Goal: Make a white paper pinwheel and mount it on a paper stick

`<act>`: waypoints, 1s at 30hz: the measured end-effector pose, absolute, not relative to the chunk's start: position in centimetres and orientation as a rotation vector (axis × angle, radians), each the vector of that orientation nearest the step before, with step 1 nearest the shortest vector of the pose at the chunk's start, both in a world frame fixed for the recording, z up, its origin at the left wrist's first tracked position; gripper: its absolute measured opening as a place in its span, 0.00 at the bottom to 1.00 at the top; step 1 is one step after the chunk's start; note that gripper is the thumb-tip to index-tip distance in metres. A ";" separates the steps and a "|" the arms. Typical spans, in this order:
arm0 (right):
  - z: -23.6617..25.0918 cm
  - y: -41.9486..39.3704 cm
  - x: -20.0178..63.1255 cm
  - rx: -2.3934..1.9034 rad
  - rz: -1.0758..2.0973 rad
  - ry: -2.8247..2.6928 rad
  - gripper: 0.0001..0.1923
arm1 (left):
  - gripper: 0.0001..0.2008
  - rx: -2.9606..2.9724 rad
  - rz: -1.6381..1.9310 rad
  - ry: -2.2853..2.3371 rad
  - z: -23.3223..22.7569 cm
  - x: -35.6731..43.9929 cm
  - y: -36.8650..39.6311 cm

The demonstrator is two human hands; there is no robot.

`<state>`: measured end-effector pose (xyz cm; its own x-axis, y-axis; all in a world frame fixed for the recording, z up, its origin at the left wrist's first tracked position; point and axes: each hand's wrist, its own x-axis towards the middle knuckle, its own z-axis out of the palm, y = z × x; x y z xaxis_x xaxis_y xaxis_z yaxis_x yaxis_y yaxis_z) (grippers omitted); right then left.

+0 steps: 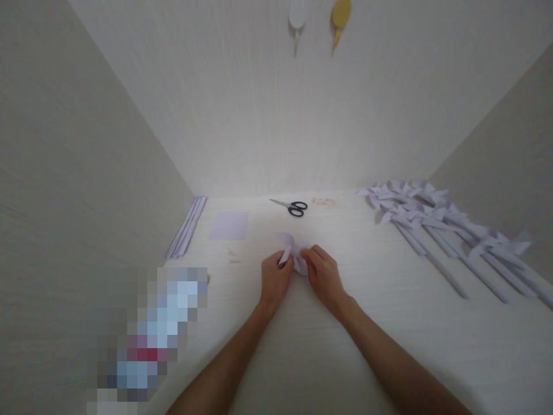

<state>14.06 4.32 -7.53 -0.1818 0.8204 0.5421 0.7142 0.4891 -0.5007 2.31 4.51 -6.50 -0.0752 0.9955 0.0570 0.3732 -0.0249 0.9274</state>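
Between my hands, at the middle of the white tabletop, is a pale lilac paper pinwheel point(298, 263) with curled blades. My left hand point(276, 279) is closed on its left side, with a folded blade showing at the fingers. On the other side my right hand point(323, 272) pinches near the pinwheel's centre, fingers pressed together. Whatever small piece may be in that pinch is hidden. A flat square of lilac paper point(229, 225) lies to the left, with small pale sticks point(233, 260) just below it.
Black-handled scissors point(296, 208) lie near the back wall beside small tan bits point(324, 202). Finished pinwheels on paper sticks point(415, 210) pile up at right. Rolled paper sticks point(186, 227) rest at left, above a blurred-out object point(159, 328). White point(297, 14) and yellow point(341, 14) hooks hang on the wall.
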 end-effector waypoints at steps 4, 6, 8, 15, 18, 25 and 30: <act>-7.5 4.3 14.1 -1.268 0.213 -1.918 0.11 | 0.12 1.473 1.098 1.531 -6.4 2.3 4.6; -7.5 4.3 14.1 -1.265 0.222 -1.910 0.11 | 0.12 1.468 1.101 1.530 -6.4 2.3 4.6; -7.5 4.3 14.1 -1.269 0.220 -1.910 0.11 | 0.12 1.459 1.113 1.519 -6.5 2.3 4.6; -7.4 4.3 14.1 -1.266 0.207 -1.941 0.12 | 0.13 1.410 1.145 1.551 -6.4 2.3 4.4; -7.4 4.3 14.1 -1.261 0.209 -1.940 0.11 | 0.13 1.416 1.148 1.543 -6.3 2.3 4.4; -7.4 4.2 14.1 -1.278 0.215 -1.932 0.11 | 0.14 1.457 1.150 1.544 -6.5 2.3 4.4; -7.5 4.3 14.1 -1.274 0.206 -1.923 0.11 | 0.14 1.442 1.152 1.515 -6.5 2.2 4.4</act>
<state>14.10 4.30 -7.47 -0.1706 0.8319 0.5281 0.7013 0.4790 -0.5280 2.24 4.44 -6.50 -0.0987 0.9927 0.0698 0.3326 -0.0332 0.9425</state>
